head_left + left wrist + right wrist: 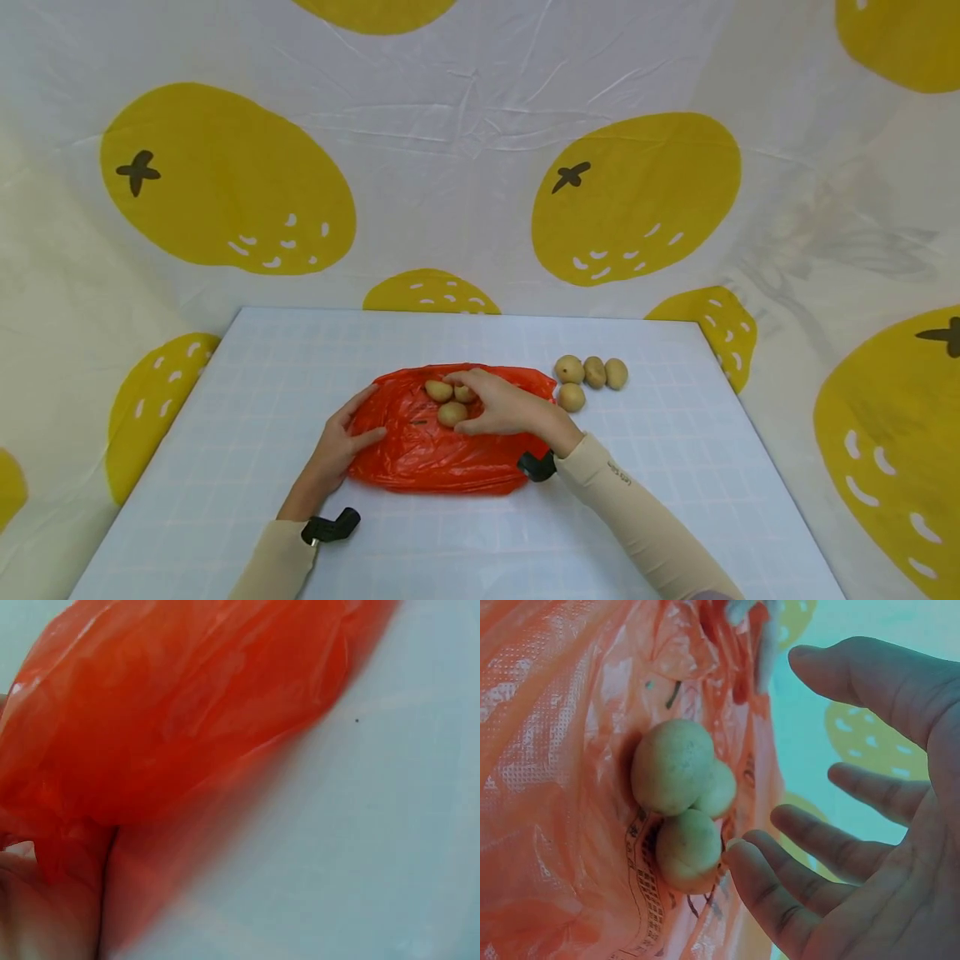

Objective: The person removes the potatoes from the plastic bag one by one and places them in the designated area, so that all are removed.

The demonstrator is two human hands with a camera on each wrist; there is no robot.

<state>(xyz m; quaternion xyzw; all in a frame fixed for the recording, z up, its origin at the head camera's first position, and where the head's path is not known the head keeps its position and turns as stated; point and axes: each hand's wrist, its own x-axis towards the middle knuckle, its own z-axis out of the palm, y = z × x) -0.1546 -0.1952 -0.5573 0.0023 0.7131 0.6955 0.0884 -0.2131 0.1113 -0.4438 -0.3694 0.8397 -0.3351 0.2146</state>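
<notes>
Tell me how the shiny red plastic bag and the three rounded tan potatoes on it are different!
The shiny red plastic bag is wide and spread out; the three rounded tan potatoes are small and plump. The bag is wrinkled; the potatoes look fairly smooth. The bag has printing; the potatoes show none.

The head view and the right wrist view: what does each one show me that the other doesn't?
Only the head view: four potatoes grouped beside the red plastic bag, two beige sleeves and the black wrist devices.

Only the right wrist view: the palm side of the right hand, and a band of small dark print on the bag.

Both: the bag, the three potatoes on it, the right hand and the yellow fruit-patterned backdrop.
</notes>
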